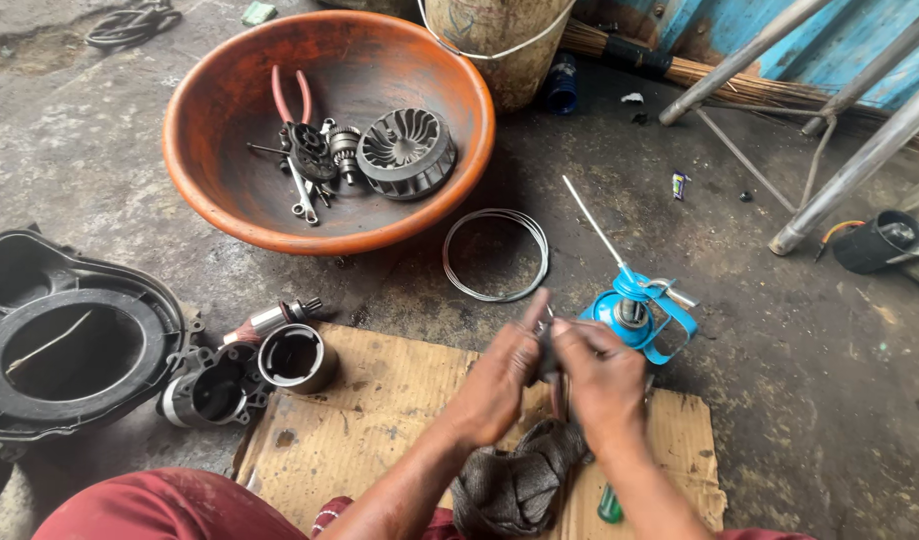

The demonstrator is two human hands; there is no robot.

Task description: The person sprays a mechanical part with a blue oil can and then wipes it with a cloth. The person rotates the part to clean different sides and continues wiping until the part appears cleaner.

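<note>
both hands — left hand [499,375] and right hand [601,372] — grip a small dark part [546,352] together, seemingly wiping it; next likely needs the grey rag [519,480] just below.

Grimy concrete floor [779,400] carries everything. A flat cardboard sheet [379,400] lies right under the grip of both hands [554,375]. Just beyond it sit a blue oil can [629,315] and a wire ring [495,254], further out an orange basin [329,130]. Off left: metal cylinder [297,357], black housing [69,340].
</note>
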